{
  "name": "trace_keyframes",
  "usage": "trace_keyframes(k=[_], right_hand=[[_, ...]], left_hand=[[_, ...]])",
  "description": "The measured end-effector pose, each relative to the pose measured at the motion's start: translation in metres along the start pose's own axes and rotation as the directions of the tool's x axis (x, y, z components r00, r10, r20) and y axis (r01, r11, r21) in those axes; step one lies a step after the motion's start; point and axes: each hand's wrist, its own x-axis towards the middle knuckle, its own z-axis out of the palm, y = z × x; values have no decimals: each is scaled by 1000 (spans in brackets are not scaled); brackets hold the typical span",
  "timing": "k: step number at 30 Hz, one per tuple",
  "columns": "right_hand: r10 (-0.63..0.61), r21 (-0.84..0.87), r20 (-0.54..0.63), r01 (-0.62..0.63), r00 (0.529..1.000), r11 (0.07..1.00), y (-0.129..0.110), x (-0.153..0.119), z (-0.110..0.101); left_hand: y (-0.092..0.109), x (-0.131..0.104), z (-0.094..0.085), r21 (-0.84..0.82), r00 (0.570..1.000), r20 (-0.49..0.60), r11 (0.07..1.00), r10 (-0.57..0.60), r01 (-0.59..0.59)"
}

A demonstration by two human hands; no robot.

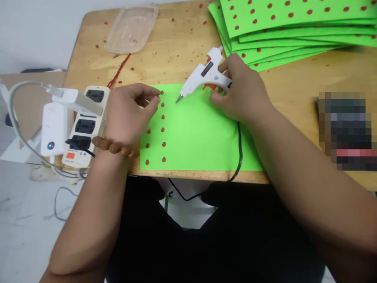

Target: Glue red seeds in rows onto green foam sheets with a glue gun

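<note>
A bright green sheet (200, 137) lies at the table's front edge, with small red pieces (163, 117) in two columns along its left part. At the top of the second column, my left hand (132, 108) has thumb and index finger pinched together. A speck of red shows between those fingertips, right beside the topmost piece. My right hand (243, 88) grips a white glue gun (204, 72) by its handle, near the orange trigger. The metal nozzle points down and left, just over the sheet, a short way right of the left fingertips.
Green sheets with red pieces (271, 23) are stacked at the back right. A clear plastic lid (132, 27) lies at the back left amid scattered red bits. A power strip (85, 125) with plugs is left of my wrist. The glue gun's black cord (240, 149) hangs over the front edge.
</note>
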Motion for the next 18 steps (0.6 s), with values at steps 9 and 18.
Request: trace_keyframes(k=[9, 18], right_hand=[[40, 66, -97, -33, 994, 997, 5, 4, -6], [158, 192, -139, -130, 978, 973, 14, 14, -2]], left_hand=[[4, 10, 0, 17, 1000, 6, 1000, 2, -3], [15, 42, 20, 131, 982, 188, 990, 21, -46]])
